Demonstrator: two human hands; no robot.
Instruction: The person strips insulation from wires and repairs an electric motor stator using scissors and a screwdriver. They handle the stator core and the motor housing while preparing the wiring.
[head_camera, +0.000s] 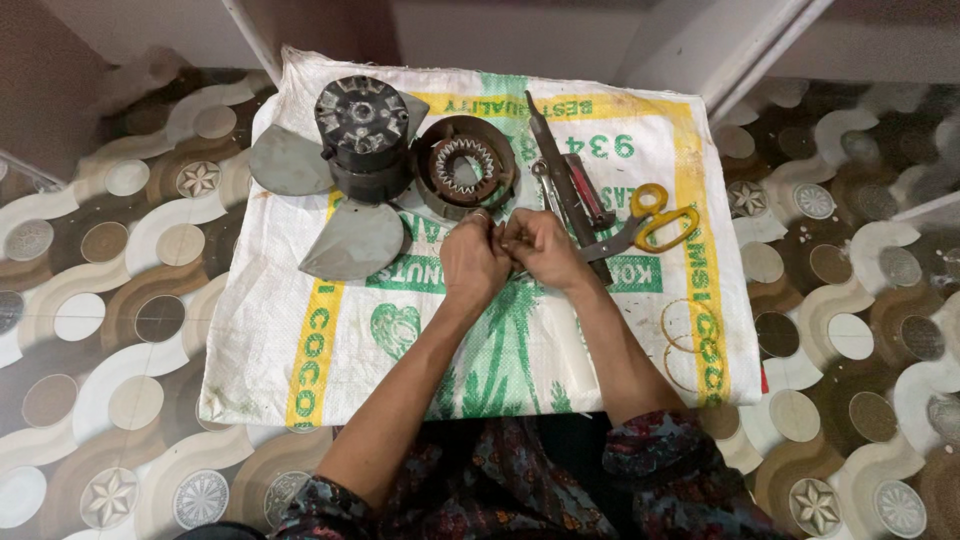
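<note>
both hands, left hand (472, 262) and right hand (540, 248), are curled tight and touching mid-sack (300, 330), pinching something too tiny to make out, just below the round stator (465, 166) by the far edge.

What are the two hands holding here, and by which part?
Cannot be told. The left hand and right hand pinch together over the sack, near the stator; whatever lies between the fingertips is too small to see.
</note>
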